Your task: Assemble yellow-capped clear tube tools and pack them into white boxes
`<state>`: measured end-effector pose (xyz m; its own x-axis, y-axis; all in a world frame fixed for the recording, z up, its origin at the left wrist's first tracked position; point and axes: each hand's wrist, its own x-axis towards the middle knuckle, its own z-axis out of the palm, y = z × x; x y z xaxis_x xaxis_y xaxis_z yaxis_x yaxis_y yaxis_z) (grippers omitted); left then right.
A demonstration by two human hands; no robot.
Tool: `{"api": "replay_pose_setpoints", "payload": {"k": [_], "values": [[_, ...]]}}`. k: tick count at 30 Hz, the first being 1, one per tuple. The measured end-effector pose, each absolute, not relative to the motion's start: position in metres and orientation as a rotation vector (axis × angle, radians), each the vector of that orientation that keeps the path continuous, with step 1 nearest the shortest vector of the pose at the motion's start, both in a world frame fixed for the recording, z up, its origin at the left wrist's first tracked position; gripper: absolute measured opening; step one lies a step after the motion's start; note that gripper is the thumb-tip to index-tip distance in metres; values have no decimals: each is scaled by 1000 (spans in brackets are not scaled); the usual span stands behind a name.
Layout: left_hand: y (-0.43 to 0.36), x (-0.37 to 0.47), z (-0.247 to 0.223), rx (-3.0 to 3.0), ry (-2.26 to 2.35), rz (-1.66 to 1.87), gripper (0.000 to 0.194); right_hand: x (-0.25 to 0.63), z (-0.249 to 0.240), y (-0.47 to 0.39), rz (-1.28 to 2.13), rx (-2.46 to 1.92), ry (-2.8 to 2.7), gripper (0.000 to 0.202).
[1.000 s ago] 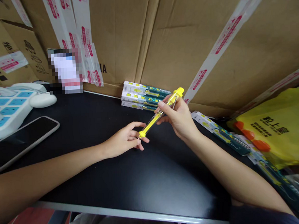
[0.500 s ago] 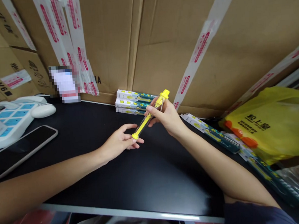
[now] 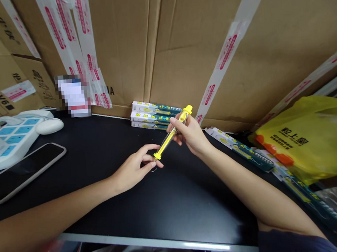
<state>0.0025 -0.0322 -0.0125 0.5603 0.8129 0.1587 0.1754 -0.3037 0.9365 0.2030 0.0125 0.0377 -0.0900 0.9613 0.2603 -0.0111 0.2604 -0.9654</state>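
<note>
A spring scale [image 3: 166, 142] with a clear tube and yellow end caps is held tilted above the black table, its upper end to the right. My right hand [image 3: 192, 134] is closed around the upper part of the tube, just below the top cap. At the lower cap, my left hand [image 3: 137, 168] pinches the thin metal hook end between thumb and fingers. The curved tip of the hook [image 3: 154, 170] shows just below those fingers. Behind the scale lie several stacked spring scale boxes [image 3: 149, 117], partly covered by my right hand.
More printed boxes [image 3: 238, 148] lie along the right side beside a yellow plastic bag [image 3: 309, 140]. On the left are a phone [image 3: 25, 172], a white power strip [image 3: 17, 137] and a white mouse [image 3: 50, 126]. Tall taped cardboard [image 3: 195, 56] stands along the back edge.
The spring scale has shifted slightly right and down with my right hand. My left fingers have moved from around the lower cap to a pinch just below it, at the hook.
</note>
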Motion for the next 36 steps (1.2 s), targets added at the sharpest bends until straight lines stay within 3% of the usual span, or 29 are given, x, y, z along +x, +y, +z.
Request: {"api": "replay_pose_setpoints", "payload": {"k": [13,21,28,36], "values": [[-14,0,-20,1441,750,779,36,208,34,17,1390,-864,-1347,25],[-22,-2,-20,1772,805,890,37,206,29,21,1391,-830,-1206,34],[-22,-4,-20,1773,892,917,37,208,23,25,1365,-798,-1219,23],[-22,2,-27,1454,764,816,51,214,18,30,1496,-741,-1250,27]]}}
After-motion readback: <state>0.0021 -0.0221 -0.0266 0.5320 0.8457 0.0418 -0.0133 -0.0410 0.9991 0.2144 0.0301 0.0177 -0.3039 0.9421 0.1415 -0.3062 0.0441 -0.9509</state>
